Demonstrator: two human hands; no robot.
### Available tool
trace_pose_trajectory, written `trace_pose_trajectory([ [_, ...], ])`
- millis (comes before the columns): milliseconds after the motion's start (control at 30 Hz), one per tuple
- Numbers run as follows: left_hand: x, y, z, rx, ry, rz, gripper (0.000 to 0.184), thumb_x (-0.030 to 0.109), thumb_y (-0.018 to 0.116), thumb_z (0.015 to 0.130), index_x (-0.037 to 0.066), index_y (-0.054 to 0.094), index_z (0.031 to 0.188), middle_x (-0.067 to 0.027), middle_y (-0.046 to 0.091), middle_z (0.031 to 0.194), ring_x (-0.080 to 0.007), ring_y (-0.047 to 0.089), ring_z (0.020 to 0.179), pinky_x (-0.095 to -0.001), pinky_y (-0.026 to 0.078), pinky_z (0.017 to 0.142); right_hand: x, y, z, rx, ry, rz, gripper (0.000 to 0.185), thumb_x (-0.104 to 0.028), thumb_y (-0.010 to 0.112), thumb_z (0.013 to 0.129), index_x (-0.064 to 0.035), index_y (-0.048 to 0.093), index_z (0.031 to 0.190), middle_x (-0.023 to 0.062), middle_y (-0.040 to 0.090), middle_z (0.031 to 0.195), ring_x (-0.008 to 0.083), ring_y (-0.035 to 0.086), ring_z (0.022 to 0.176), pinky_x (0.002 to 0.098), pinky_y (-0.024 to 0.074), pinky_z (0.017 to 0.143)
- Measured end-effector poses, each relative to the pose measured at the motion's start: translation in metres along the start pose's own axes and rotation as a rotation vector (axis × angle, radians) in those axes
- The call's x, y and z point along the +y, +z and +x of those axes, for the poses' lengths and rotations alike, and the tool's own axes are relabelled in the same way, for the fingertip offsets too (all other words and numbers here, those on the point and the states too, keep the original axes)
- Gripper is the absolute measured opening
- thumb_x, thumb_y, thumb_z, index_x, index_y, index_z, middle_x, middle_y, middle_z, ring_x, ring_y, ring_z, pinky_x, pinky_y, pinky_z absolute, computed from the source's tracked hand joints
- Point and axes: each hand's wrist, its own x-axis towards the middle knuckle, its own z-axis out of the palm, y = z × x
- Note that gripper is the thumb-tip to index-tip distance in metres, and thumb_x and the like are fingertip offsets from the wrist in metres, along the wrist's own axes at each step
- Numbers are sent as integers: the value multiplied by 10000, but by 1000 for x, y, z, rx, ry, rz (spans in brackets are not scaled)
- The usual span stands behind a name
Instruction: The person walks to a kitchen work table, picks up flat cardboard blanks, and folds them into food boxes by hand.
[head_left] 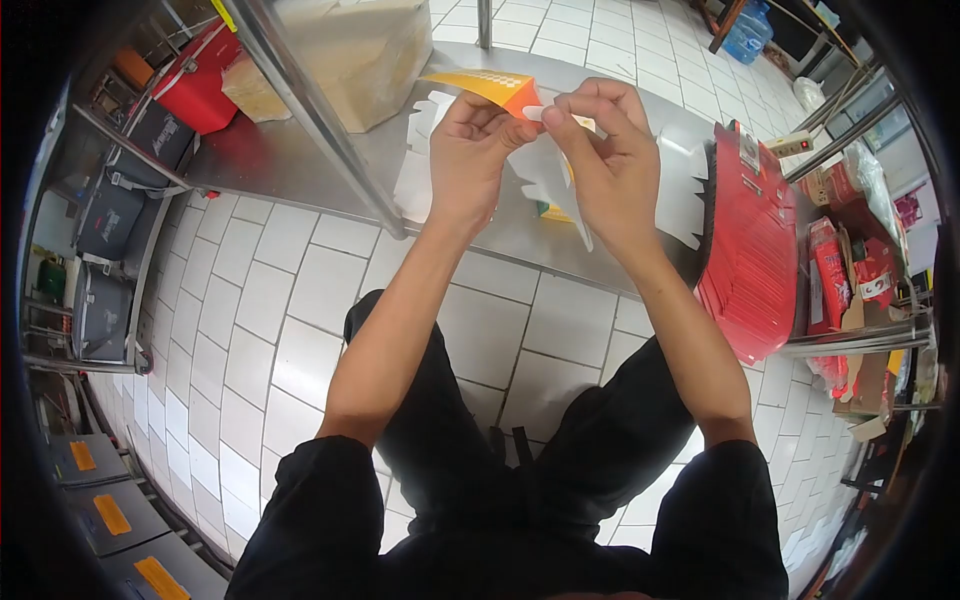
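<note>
Above the metal table [500, 240], both hands hold one piece of printed card [487, 86], orange and yellow outside and white inside. My left hand [478, 140] pinches its orange edge. My right hand [608, 150] grips a white tab at the card's corner, its fingertips close to those of my left hand. Part of the card hangs down behind the right hand and is partly hidden. White cut-out sheets [418, 165] lie on the table behind the hands, with more at the right [680, 190].
A fanned stack of red card [748, 260] lies at the table's right. Cardboard boxes [350, 60] and a red box [200, 85] stand at the left, behind a metal post [315, 110]. Grey crates [110, 210] fill a rack at far left.
</note>
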Motion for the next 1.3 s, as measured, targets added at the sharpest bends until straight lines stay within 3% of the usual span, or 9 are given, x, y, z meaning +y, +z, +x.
trace_pose_trajectory([
  [500,-4,-6,1,4,204,275,177,95,617,929,-28,684,1037,-97,554,1212,-185,615,1037,-333,548,920,1,-1,4,24,-414,-478,85,-69,699,834,1,660,862,87,530,935,187,576,829,314,479,667],
  [633,-8,0,-5,-47,359,574,186,118,620,936,-20,690,1040,-69,551,1199,-143,612,955,-260,544,768,7,1,-1,-15,-311,-319,83,-62,691,837,8,652,858,88,523,937,197,596,832,307,491,664],
  [733,-6,19,-10,22,366,523,198,124,623,936,-18,674,1065,-55,582,1144,-113,605,881,-229,505,669,14,3,-7,77,-134,-239,104,-36,667,844,19,672,931,123,545,1022,249,586,1019,349,490,866],
  [800,-4,18,-9,101,324,450,202,125,620,938,-15,663,1078,-52,603,1107,-100,600,847,-223,481,632,14,8,-14,-104,-376,-594,132,-6,623,851,45,667,964,188,500,1235,332,485,1178,437,401,1000],
  [867,1,6,-5,213,72,326,208,126,592,952,-12,632,1102,-58,634,1005,-95,598,871,-225,492,618,16,21,-26,-169,-362,-576,164,-16,625,845,30,667,997,212,430,1322,379,419,1227,464,375,1013],
  [1033,10,-9,5,224,179,389,180,120,568,965,4,627,1089,-49,641,955,-93,578,891,-235,478,733,12,14,-1,28,-413,-446,368,-66,651,829,5,593,1185,256,280,1454,445,319,1305,499,330,1055],
  [1100,14,-19,6,80,168,238,167,113,579,960,8,633,1079,-46,644,962,-100,580,881,-240,465,782,6,0,16,174,-459,-594,363,-101,651,872,8,573,1210,229,473,1332,335,502,1188,406,438,964],
  [1233,23,-19,4,-5,81,310,161,86,608,937,5,635,1074,-42,649,963,-92,581,872,-229,463,778,-4,-28,27,-394,-32,-417,812,-367,797,765,-178,387,1440,122,465,1304,287,500,1168,409,419,1031],
  [1300,24,-26,4,-88,62,349,216,149,566,966,-3,615,1111,-61,648,972,-117,589,891,-260,471,797,-13,-32,23,-462,58,-412,759,-345,813,744,-89,471,1370,113,540,1195,260,538,1116,384,466,969],
])
